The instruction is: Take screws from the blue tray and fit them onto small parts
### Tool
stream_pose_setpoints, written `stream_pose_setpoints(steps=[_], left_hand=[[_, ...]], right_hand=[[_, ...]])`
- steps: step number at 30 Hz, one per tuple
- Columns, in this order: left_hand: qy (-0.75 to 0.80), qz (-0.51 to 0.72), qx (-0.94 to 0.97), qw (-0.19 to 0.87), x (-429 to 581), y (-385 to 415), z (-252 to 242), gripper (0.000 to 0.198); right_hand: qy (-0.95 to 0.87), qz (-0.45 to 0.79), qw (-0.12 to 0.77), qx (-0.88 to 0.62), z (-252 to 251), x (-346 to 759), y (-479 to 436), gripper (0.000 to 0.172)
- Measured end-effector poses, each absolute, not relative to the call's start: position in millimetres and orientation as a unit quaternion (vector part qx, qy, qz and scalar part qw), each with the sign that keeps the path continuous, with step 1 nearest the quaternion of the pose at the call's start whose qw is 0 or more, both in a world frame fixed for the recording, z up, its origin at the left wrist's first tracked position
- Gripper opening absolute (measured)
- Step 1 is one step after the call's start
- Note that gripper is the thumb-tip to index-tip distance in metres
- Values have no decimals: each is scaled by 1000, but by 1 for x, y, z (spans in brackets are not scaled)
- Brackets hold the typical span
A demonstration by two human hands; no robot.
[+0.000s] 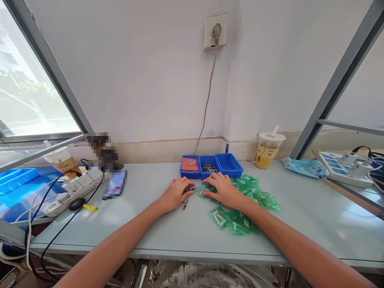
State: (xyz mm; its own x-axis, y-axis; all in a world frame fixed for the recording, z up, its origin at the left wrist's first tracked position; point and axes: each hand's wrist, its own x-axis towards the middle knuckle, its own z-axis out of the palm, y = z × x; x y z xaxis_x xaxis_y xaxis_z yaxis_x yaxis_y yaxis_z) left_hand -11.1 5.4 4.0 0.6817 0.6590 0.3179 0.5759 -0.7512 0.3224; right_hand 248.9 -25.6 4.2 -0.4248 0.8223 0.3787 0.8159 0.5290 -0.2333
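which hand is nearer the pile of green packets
Right: the right hand is at the left edge of the green packets; the left hand is farther left, beside small metal pieces.

A pale wall (135,80) rises behind a shiny grey table (324,212), with a daylit window (36,88) at the far left and slanting grey metal posts (336,88) on either side.

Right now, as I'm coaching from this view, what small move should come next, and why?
Probably bring the small metal pieces at the left hand a touch nearer the green bag at the fingertips of the right hand. Pieces and bag already lie side by side between the hands, though whether the bag is open is too small to tell.
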Motion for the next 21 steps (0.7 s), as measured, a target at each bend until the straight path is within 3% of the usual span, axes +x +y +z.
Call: stream_pose_setpoints(steps=[7, 13, 21], left_hand=[[336, 223, 910, 98, -11, 9, -1, 18], [328, 228, 911, 102, -10, 10, -2, 19], [324, 233, 910, 112, -7, 7, 0, 17]], right_hand=[[-884, 43, 238, -399, 11, 239, -32, 24], [-869, 41, 234, -435, 8, 232, -32, 13], [-865, -4, 216, -452, 1, 226, -24, 17]])
